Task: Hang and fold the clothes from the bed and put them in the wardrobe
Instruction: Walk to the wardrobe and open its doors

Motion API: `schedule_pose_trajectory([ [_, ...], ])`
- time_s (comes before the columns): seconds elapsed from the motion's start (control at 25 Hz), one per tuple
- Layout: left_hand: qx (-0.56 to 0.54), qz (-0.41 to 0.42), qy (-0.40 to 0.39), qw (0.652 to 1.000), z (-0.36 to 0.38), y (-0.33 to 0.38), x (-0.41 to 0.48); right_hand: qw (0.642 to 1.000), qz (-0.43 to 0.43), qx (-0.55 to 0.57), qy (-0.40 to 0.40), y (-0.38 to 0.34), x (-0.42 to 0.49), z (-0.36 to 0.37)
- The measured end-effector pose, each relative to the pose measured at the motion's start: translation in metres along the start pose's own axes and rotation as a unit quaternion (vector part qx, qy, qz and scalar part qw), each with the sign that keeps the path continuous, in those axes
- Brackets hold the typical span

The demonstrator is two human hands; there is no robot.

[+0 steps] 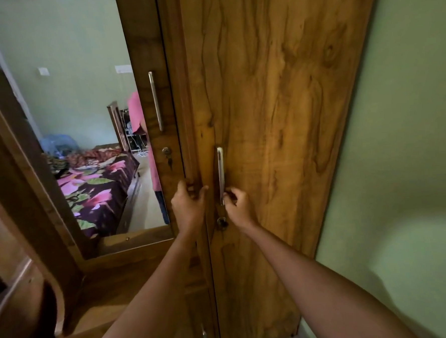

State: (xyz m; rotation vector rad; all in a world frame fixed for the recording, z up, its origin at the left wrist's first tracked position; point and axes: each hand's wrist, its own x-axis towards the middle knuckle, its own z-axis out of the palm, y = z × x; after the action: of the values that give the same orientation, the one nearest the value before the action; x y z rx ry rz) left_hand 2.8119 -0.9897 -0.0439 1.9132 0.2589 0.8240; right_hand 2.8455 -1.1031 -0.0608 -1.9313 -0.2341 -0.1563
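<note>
A wooden wardrobe (pixel 277 87) fills the view, its right door close in front of me. My left hand (pixel 188 201) grips the edge of a wardrobe door (pixel 187 118) with curled fingers. My right hand (pixel 236 206) holds the lower end of the right door's metal handle (pixel 220 169). A keyhole (pixel 222 222) sits just below that hand. The mirror (pixel 82 112) on the left door reflects the bed (pixel 98 192) with a floral sheet and clothes (pixel 90 157) piled at its far end.
The mirrored door carries a long metal handle (pixel 155 101) and a lock with a key (pixel 167 154). A green wall (pixel 398 158) stands right of the wardrobe. A curved wooden dresser frame (pixel 21 181) is at left. A person's pink top shows in the reflection.
</note>
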Motion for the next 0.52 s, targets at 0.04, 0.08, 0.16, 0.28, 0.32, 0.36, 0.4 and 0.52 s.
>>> schedule_pose_trajectory([
  [0.04, -0.005, 0.002, 0.001, 1.000, 0.000, -0.001, -0.001, 1.000, 0.001, 0.003, 0.003, -0.001, -0.002, 0.001],
  [0.08, -0.009, 0.005, 0.004, 1.000, 0.000, 0.000, -0.004, 1.000, 0.005, 0.001, -0.003, -0.004, -0.005, 0.002],
  [0.16, -0.012, 0.011, 0.003, 1.000, -0.002, 0.001, -0.009, 1.000, 0.016, -0.011, -0.015, -0.008, -0.009, 0.003],
  [0.28, -0.024, 0.032, -0.025, 0.999, -0.005, 0.001, -0.018, 0.999, 0.025, -0.027, -0.009, -0.007, -0.016, 0.002],
  [0.32, -0.028, 0.044, -0.032, 0.998, -0.006, 0.000, -0.021, 0.999, 0.025, -0.026, -0.005, -0.008, -0.023, 0.000],
  [0.36, -0.028, 0.055, -0.037, 0.997, -0.008, 0.000, -0.026, 0.999, 0.024, -0.022, 0.000, -0.008, -0.031, -0.002],
  [0.4, -0.030, 0.068, -0.041, 0.996, -0.010, 0.001, -0.031, 1.000, 0.022, -0.017, 0.004, -0.008, -0.040, -0.006],
  [0.52, -0.037, 0.100, -0.076, 0.991, -0.012, 0.011, -0.056, 1.000, 0.017, 0.001, 0.011, -0.009, -0.069, -0.024],
])
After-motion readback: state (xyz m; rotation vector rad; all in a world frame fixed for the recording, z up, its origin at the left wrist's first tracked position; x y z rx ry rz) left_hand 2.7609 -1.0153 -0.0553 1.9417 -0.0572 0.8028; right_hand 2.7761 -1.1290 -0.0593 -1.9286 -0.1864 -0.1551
